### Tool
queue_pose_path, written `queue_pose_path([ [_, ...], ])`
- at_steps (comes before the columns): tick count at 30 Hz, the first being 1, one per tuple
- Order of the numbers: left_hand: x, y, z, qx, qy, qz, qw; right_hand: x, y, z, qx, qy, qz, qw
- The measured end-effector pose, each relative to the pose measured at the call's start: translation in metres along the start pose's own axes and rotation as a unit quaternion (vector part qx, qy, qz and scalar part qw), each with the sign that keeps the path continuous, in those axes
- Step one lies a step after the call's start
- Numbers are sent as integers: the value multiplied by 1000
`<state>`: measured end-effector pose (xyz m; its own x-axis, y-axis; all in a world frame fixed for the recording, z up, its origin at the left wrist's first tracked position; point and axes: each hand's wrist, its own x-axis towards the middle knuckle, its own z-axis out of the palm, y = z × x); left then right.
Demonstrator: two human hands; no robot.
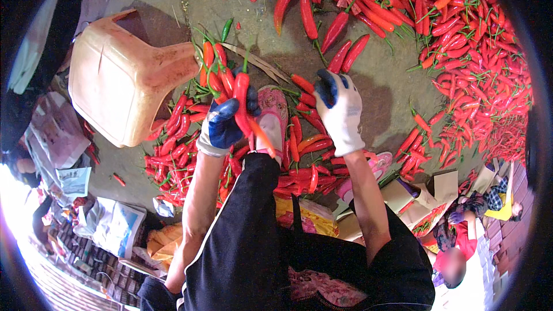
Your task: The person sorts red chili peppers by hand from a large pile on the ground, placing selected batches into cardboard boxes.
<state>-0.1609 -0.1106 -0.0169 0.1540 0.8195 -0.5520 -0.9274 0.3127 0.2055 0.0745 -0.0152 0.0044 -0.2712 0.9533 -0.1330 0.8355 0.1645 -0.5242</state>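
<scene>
My left hand (229,116), in a white knit glove with blue-coated palm and fingers, grips a bunch of red chili peppers (241,95) with green stems, some of them orange. To its right, my right hand (339,110) wears the same kind of glove. Its curled fingers are beside a few red peppers (303,83); whether it grips any is unclear. Between and below my hands a pile of red peppers (313,177) lies around my pink shoe (273,104). Two red peppers (348,56) lie on the floor just above my right hand.
An upturned or tipped plastic stool (116,73) stands at the left. A large heap of red peppers (466,43) spreads over the right side. Cardboard boxes (445,185) stand at lower right, near other people (462,242). A yellow patterned bag (311,218) lies by my legs.
</scene>
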Motion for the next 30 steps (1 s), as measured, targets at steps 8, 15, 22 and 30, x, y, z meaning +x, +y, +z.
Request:
queue_pose_path([
  [8, 13, -8, 8, -32, -6, 24, 999, -32, 8, 3, -158, -263, -37, 951],
  [15, 13, -10, 11, -36, 26, 44, 998, -1, 18, -25, 23, -303, -43, 952],
  [22, 19, -16, 10, -48, 13, 17, 999, 122, -6, 13, -320, -22, -211, 923],
  [30, 19, -1, 15, -81, -34, 86, 992, 106, -35, 7, -120, -37, -129, 984],
])
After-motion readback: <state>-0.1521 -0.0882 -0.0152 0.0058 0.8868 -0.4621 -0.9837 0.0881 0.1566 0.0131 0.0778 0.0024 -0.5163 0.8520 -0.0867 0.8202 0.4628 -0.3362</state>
